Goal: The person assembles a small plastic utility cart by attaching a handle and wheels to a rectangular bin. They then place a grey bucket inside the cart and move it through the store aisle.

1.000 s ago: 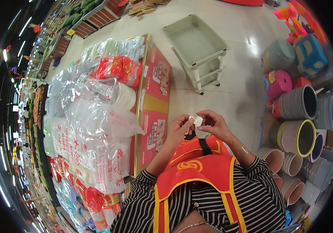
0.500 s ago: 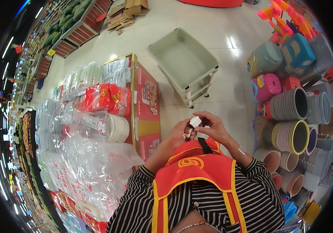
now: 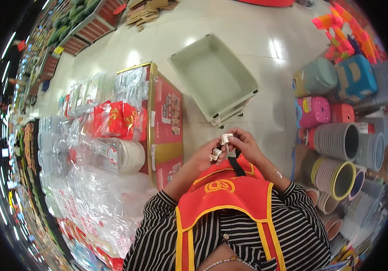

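In front of my red apron, my two hands are close together. Between the fingertips of my right hand (image 3: pixel 244 143) is a small white plastic piece (image 3: pixel 226 138), shaped like a clip or bracket. My left hand (image 3: pixel 206 153) is closed around a second small white plastic piece (image 3: pixel 215 155), which shows at its fingers. What kind of fitting these are I cannot make out. Just beyond my hands stands a cart with a pale green rectangular tub (image 3: pixel 216 74) on top and dark corners at its near end.
At my left is a red and gold display stand (image 3: pixel 166 124) with plastic-wrapped goods, red packets (image 3: pixel 120 119) and stacked white bowls (image 3: pixel 132 156). Nested buckets (image 3: pixel 334 176) and a pink plastic box (image 3: pixel 315 109) line the right. Flattened cardboard (image 3: pixel 148 11) lies far off.
The white piece in my right hand has turned, and the one in my left hand shows more fully. My view has shifted slightly, with the cart appearing larger and its legs more hidden.
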A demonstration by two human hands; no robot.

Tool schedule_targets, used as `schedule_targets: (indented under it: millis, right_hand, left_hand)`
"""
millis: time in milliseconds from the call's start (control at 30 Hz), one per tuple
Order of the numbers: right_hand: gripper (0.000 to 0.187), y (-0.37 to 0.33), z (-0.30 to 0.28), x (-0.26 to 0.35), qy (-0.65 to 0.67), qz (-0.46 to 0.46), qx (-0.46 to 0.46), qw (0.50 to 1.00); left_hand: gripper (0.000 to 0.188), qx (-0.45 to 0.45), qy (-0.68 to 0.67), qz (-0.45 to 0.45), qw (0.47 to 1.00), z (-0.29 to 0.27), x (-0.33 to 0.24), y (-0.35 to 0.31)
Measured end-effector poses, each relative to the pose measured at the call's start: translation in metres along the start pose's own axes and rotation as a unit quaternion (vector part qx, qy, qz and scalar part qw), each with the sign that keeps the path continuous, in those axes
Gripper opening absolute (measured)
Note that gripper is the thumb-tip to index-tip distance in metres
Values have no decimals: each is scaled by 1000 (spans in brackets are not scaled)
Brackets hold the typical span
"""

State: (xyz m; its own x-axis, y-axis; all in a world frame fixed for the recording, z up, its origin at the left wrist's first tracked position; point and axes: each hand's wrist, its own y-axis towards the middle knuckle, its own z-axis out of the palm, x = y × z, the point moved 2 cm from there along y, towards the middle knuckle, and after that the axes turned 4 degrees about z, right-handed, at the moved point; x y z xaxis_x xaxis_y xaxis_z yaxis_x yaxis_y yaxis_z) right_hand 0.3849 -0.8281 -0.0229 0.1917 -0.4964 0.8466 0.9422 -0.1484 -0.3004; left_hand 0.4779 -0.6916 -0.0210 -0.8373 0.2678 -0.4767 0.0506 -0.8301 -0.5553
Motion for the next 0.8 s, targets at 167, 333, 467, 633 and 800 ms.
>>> schedule_targets:
  millis: [167, 333, 467, 633, 800]
  right_hand:
    - [20, 20, -43, 22, 82, 105, 24, 991]
    - [25, 39, -80, 26, 140, 166, 96, 971]
    - [25, 50, -92, 32, 146, 197, 123, 962]
    - [30, 61, -97, 38, 114, 195, 156, 961]
    - [32, 73, -84, 47, -26, 139, 181, 973]
  left_hand:
    - [38, -68, -26, 49, 996, 25, -5, 35]
    - [43, -123, -49, 67, 989, 42, -8, 57]
    - [44, -132, -62, 99, 984, 47, -8, 65]
    - [44, -158, -67, 119, 978, 51, -13, 69]
    - [41, -177, -74, 150, 970, 31, -12, 61]
